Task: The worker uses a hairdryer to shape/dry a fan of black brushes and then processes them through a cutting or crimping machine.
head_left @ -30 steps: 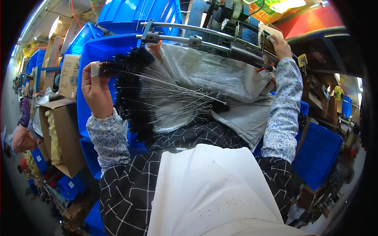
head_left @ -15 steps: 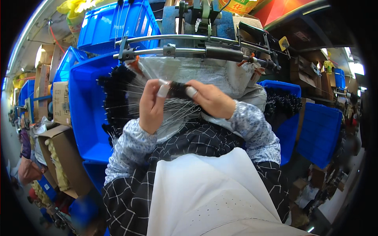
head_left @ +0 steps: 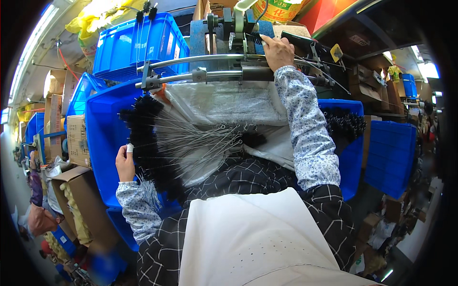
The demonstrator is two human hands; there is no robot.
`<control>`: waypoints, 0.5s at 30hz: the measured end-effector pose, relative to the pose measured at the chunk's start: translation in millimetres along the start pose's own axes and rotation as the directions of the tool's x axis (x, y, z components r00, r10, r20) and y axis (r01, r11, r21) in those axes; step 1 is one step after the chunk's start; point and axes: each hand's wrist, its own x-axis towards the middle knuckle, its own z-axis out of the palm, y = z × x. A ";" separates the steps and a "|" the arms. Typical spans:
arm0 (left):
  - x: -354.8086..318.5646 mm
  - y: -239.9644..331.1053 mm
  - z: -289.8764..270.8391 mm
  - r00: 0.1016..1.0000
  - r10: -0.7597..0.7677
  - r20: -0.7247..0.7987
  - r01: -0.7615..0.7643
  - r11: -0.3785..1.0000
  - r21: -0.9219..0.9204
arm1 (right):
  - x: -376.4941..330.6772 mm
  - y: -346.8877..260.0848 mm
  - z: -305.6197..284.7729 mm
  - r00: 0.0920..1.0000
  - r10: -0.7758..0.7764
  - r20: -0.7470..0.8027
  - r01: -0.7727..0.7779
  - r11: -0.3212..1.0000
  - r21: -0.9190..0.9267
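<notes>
From where I stand, at nine o'clock, a brown carton point(head_left: 86, 205) of pale yellow pieces sits by a blue bin point(head_left: 105, 162), whose lower part is hard to follow behind the sleeve. The left hand point(head_left: 125, 164) is just inside nine o'clock, its thumb and forefinger nearly together, one tip wrapped in white, right against the black bristles; whether they pinch a brush, I can't tell, and the other fingers are curled out of sight. Those bristles belong to a fan of wire brushes point(head_left: 152, 143) left of centre, their looped stems pointing to three o'clock across a silvery sheet point(head_left: 229, 102); stems cross so thickly that single ones are lost. Toward twelve, a machine point(head_left: 239, 23) stands behind steel rails, its top cut off. At one o'clock the right hand point(head_left: 279, 51) reaches over the rails, fingers closed on a small black brush point(head_left: 254, 38) whose bristles poke out toward ten; the hand covers the rest of it. At three, the right sleeve partly hides another blue bin point(head_left: 350, 159) with dark bristled brushes point(head_left: 346, 124).
</notes>
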 end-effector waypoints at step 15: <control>8.5 66.4 -23.0 0.878 0.152 -0.454 -0.358 0.839 -0.411 | 19.1 15.4 29.5 0.998 -0.069 -0.012 0.068 0.997 -0.039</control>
